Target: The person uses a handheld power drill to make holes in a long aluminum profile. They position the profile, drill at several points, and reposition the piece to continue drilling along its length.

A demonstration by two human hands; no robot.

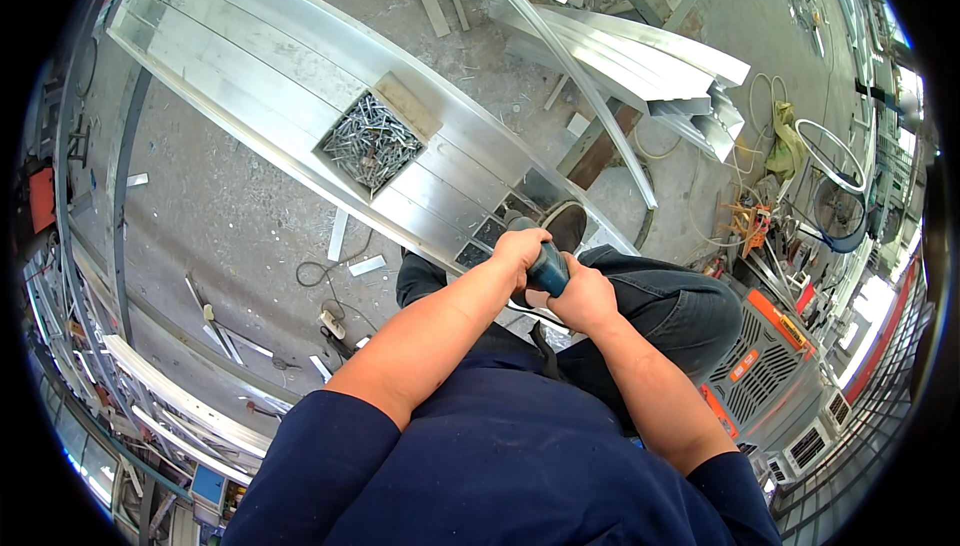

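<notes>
Both my hands are wrapped round a teal and dark power tool (549, 270), held low in front of me. My left hand (522, 250) grips its far part, while my right hand (584, 296) closes on its near end. The tool's working end is mostly hidden by my left hand, so its exact kind cannot be told. Beneath and beyond it is the near end of a long silvery metal panel (290, 58) made of parallel slats with raised side rails. My dark shoe (566, 226) is at this end of the panel, beside the tool.
An open box of small metal fasteners (372, 143) rests on the panel. Stacked bright metal profiles (640, 56) lie at the far right. An orange and grey machine (755, 371) stands at my right. Offcuts (367, 266) and a dark cable (318, 274) lie on the concrete floor at left.
</notes>
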